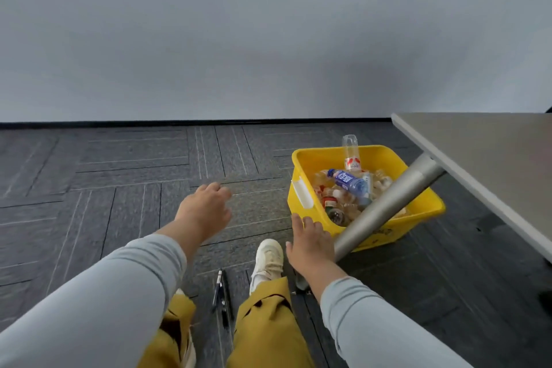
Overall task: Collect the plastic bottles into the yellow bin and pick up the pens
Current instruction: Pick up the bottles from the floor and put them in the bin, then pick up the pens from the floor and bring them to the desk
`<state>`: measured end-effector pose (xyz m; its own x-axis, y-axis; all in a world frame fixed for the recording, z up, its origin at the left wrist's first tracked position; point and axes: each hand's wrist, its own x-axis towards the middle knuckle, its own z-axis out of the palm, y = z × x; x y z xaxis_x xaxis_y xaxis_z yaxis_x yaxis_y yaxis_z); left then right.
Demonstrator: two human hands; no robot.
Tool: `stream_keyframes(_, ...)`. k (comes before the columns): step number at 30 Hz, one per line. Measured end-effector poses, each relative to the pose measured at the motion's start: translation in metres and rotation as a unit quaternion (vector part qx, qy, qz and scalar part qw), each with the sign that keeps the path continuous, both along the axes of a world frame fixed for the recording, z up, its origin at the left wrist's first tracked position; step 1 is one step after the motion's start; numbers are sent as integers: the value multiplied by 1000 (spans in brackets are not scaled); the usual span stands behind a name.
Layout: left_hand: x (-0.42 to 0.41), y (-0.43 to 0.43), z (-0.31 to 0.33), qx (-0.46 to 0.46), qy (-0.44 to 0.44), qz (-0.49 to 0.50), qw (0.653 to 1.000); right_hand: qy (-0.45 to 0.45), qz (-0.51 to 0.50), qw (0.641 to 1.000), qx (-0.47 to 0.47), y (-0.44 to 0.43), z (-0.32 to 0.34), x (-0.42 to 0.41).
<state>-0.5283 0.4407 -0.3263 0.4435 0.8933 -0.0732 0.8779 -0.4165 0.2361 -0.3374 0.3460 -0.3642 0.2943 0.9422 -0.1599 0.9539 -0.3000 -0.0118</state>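
Observation:
The yellow bin stands on the carpet at right, partly under a table. It holds several plastic bottles, among them a blue-labelled one lying on top and a clear one standing upside down at the back. Two dark pens lie on the floor between my legs. My left hand hovers over the carpet with relaxed fingers, holding nothing. Just in front of the bin's near corner is my right hand, fingers spread and empty.
A grey table top juts in from the right; its slanted metal leg crosses in front of the bin. My white shoe and yellow trousers are below. A grey wall closes off the carpet behind.

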Motion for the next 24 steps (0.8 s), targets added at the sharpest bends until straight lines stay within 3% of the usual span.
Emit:
stream_keyframes(11, -53, -51, 17, 12, -38, 48, 998, -22, 58, 998, 28, -33, 26, -43)
stream_keyframes(24, -17, -58, -115, -121, 13, 39, 992, 21, 42, 995, -90, -51, -88, 1)
